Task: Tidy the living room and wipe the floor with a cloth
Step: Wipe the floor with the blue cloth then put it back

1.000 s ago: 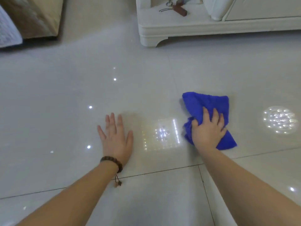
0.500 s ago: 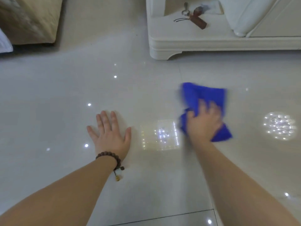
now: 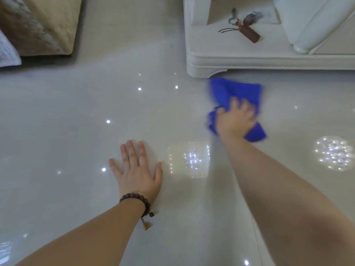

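While the blue cloth (image 3: 235,93) lies bunched on the floor (image 3: 76,116) under my right hand (image 3: 235,120), my fingers (image 3: 233,104) curl into it — blurred. My left hand (image 3: 137,171) rests flat, fingers spread, near a white cabinet base (image 3: 249,61) ahead.

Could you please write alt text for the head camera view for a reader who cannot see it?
A person's right hand grips a crumpled blue cloth on a glossy pale tiled floor, just in front of a white cabinet. The left hand, with a bead bracelet at the wrist, rests flat on the floor.
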A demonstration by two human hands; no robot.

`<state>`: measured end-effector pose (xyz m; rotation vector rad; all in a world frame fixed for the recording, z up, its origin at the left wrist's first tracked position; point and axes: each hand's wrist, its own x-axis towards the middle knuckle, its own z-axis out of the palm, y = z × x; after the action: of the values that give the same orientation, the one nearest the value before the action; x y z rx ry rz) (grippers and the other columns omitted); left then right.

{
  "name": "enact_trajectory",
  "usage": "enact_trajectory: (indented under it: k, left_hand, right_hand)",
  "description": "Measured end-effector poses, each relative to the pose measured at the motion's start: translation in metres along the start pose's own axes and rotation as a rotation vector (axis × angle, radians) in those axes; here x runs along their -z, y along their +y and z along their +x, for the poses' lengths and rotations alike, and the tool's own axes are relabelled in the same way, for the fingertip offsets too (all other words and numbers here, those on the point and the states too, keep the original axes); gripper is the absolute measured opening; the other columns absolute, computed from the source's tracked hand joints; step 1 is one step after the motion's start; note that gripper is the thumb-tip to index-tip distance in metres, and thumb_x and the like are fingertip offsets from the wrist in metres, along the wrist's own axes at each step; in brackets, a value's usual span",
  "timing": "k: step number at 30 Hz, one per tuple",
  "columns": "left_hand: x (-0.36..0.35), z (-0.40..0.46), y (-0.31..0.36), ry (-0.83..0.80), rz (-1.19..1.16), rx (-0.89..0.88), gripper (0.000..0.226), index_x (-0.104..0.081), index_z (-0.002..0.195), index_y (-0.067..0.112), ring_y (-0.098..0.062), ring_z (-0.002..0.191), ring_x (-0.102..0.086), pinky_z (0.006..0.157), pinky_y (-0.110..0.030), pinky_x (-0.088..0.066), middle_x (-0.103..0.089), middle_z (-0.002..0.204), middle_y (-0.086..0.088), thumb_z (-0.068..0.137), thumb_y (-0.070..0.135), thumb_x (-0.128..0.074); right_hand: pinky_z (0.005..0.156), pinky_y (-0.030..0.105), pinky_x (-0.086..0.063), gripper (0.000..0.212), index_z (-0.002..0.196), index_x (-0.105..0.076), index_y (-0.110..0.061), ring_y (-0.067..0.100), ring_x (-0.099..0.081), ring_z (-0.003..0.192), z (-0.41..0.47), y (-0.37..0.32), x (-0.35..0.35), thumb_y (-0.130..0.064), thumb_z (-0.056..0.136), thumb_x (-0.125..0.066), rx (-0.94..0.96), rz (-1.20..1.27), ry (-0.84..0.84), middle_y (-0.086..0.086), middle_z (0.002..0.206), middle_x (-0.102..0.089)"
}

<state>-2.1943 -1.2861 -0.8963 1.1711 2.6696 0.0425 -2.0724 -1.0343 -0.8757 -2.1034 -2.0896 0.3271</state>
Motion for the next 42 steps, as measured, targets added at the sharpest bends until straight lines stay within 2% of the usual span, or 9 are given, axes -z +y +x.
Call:
enact_trajectory:
  k: [3,6,13,17,20,26,32,38,42]
  left_hand:
    - [-0.003,0.001,-0.002,0.023,-0.031,0.004,0.077,0.011,0.150,0.021,-0.021,0.147,0.017,0.115,-0.057,0.008,0.010,0.160,-0.008,0.087,0.061,-0.006]
    - [-0.005,0.000,-0.002,0.035,-0.056,-0.003,0.077,0.003,0.152,0.019,-0.022,0.148,0.011,0.115,-0.058,0.005,0.004,0.161,-0.008,0.089,0.059,-0.012]
    - [-0.005,0.003,-0.003,0.030,-0.030,-0.014,0.074,0.012,0.150,0.020,-0.024,0.147,0.016,0.115,-0.059,0.004,0.011,0.159,-0.008,0.091,0.059,-0.011]
    - [-0.006,0.003,-0.003,0.029,-0.045,-0.008,0.076,0.001,0.152,0.017,-0.025,0.148,0.009,0.115,-0.060,0.003,0.003,0.161,-0.009,0.091,0.058,-0.015]
    - [-0.005,0.002,-0.004,0.020,-0.042,-0.008,0.076,-0.002,0.153,0.017,-0.025,0.148,0.007,0.115,-0.060,0.002,0.002,0.161,-0.009,0.090,0.057,-0.016]
    - [-0.002,0.004,-0.003,0.000,-0.038,-0.017,0.075,0.011,0.152,0.020,-0.023,0.146,0.021,0.115,-0.058,0.010,0.017,0.158,-0.007,0.090,0.058,-0.009]
    - [0.002,0.003,-0.003,-0.030,-0.061,-0.011,0.078,-0.003,0.154,0.018,-0.026,0.148,0.012,0.114,-0.059,0.009,0.005,0.161,-0.010,0.086,0.054,-0.016]
    - [0.005,0.002,-0.001,-0.018,-0.012,-0.014,0.072,0.010,0.152,0.018,-0.025,0.146,0.018,0.114,-0.060,0.008,0.014,0.160,-0.010,0.094,0.054,-0.012]
    - [0.003,0.004,-0.002,-0.032,0.046,-0.011,0.073,0.010,0.152,0.016,-0.027,0.146,0.017,0.113,-0.062,0.007,0.014,0.160,-0.012,0.095,0.056,-0.011]
  right_hand:
    - [0.113,0.047,-0.014,0.057,0.142,-0.037,-0.035,0.025,-0.015,0.143,-0.061,-0.082,-0.030,-0.048,0.087,-0.048,0.651,-0.032,-0.181,-0.003,0.154,-0.026]
    - [0.111,0.047,-0.022,0.058,0.138,-0.044,-0.034,0.024,-0.024,0.141,-0.045,-0.073,-0.025,-0.051,0.083,-0.043,0.911,-0.047,-0.237,-0.003,0.150,-0.035]
    - [0.111,0.050,-0.020,0.053,0.140,-0.040,-0.024,0.029,-0.021,0.139,0.042,-0.002,0.000,-0.042,0.090,-0.044,0.033,-0.013,-0.009,0.004,0.152,-0.029]
    - [0.112,0.048,-0.016,0.055,0.141,-0.040,-0.031,0.026,-0.018,0.142,-0.064,-0.096,-0.037,-0.045,0.088,-0.047,0.562,-0.001,-0.140,-0.002,0.153,-0.029]
    - [0.109,0.048,-0.026,0.057,0.137,-0.047,-0.031,0.027,-0.030,0.139,-0.059,-0.064,-0.026,-0.048,0.083,-0.047,0.887,-0.057,-0.222,0.000,0.149,-0.039]
    - [0.109,0.052,-0.025,0.058,0.139,-0.044,-0.025,0.031,-0.026,0.139,-0.020,0.031,0.002,-0.045,0.086,-0.037,0.115,-0.027,-0.013,0.006,0.151,-0.034]
    - [0.106,0.048,-0.029,0.055,0.134,-0.051,-0.032,0.025,-0.034,0.136,-0.156,0.018,-0.015,-0.046,0.081,-0.046,0.818,-0.084,-0.165,-0.002,0.145,-0.044]
    - [0.102,0.056,-0.036,0.062,0.134,-0.052,-0.018,0.038,-0.039,0.131,-0.091,0.153,0.031,-0.048,0.082,-0.036,0.364,-0.082,-0.028,0.012,0.143,-0.046]
    - [0.111,0.052,-0.024,0.074,0.140,-0.043,-0.023,0.034,-0.028,0.137,-0.087,0.163,0.034,-0.056,0.077,-0.023,0.305,-0.112,-0.058,0.009,0.150,-0.034]
